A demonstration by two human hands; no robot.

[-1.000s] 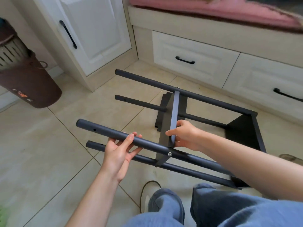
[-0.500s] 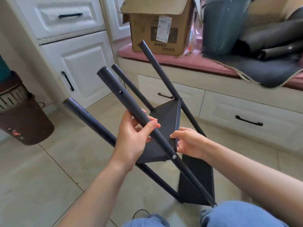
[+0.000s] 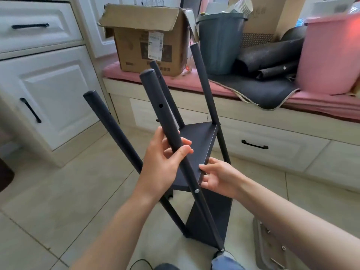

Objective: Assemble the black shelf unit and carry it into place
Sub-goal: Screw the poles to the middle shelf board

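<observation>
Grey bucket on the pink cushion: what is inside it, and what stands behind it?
Inside the bucket, white items poke above the rim, including a stack of paper cups; anything lower is hidden by its wall. Behind it stands a cardboard box, its lower part covered.

Left palm (image 3: 159,168) blocks part of the near pole (image 3: 165,117) and the shelf's (image 3: 200,141) left edge. Box label (image 3: 155,46) print too small to read. Pink tub (image 3: 329,55) cut off at the right edge. Loose screws (image 3: 283,248) blurred at lower right.
</observation>
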